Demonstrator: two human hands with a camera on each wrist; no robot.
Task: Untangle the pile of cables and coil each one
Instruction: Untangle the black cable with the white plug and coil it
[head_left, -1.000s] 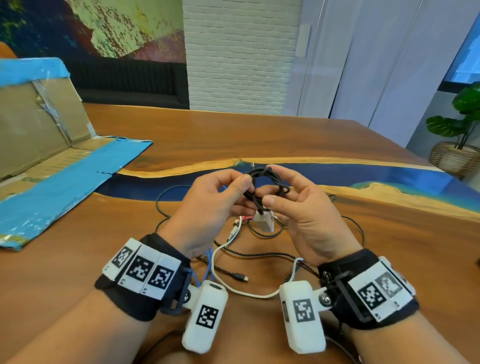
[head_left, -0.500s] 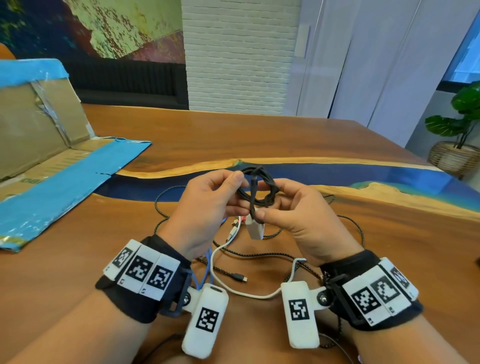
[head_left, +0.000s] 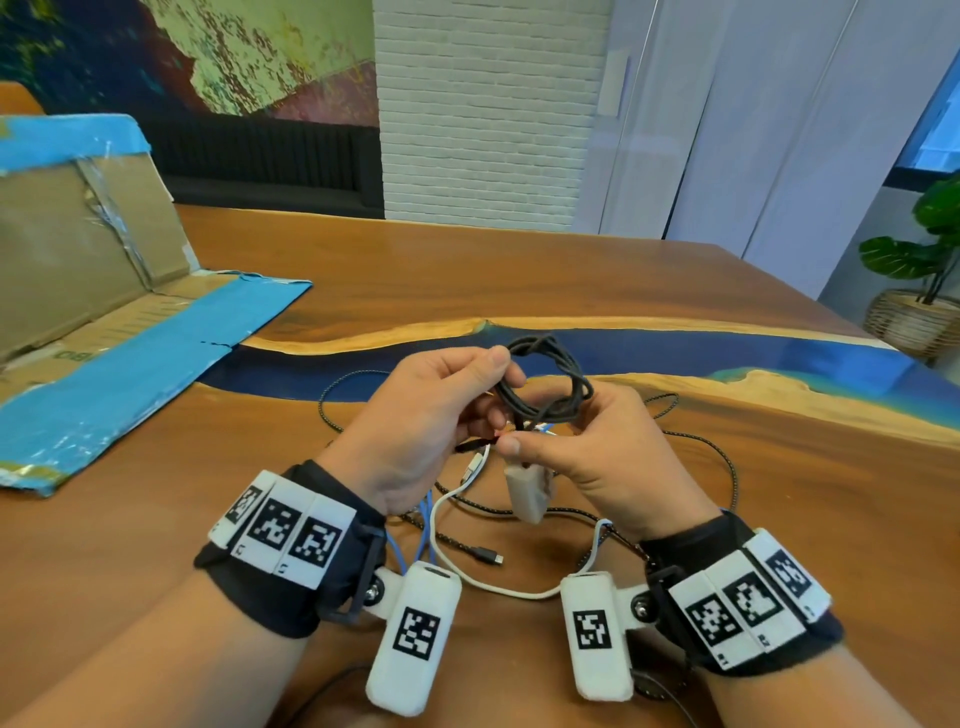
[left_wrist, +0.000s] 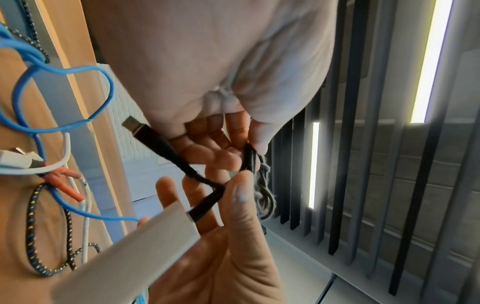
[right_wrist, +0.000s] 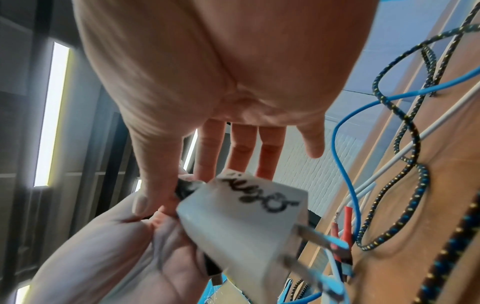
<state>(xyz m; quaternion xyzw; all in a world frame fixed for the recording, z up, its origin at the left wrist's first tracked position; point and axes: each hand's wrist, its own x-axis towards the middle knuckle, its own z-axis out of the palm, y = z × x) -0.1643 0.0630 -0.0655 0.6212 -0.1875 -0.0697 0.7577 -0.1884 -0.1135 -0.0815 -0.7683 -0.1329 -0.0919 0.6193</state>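
A black cable (head_left: 553, 382) wound into a small coil is held up over the table between both hands. My left hand (head_left: 491, 387) pinches the coil's left side between thumb and fingers; in the left wrist view the coil (left_wrist: 253, 159) sits at the thumb tip and a black plug end (left_wrist: 145, 131) sticks out free. My right hand (head_left: 545, 431) pinches the cable's tail just above a white charger (head_left: 527, 491), which hangs below the thumb. The right wrist view shows the charger (right_wrist: 246, 222) close up, prongs toward the table.
Under the hands lies a loose tangle: a white cable (head_left: 467, 569), a black braided cable (head_left: 719, 460), a blue wire (head_left: 410, 540) and red clip leads (left_wrist: 64, 182). Flattened cardboard with blue tape (head_left: 130, 364) lies at the left. A potted plant (head_left: 919, 291) stands beyond the table's right edge.
My right thumb has slid down the black cable toward the charger, which now hangs lower. My left hand keeps its pinch on the coil, and the coil has opened into a wider ring.
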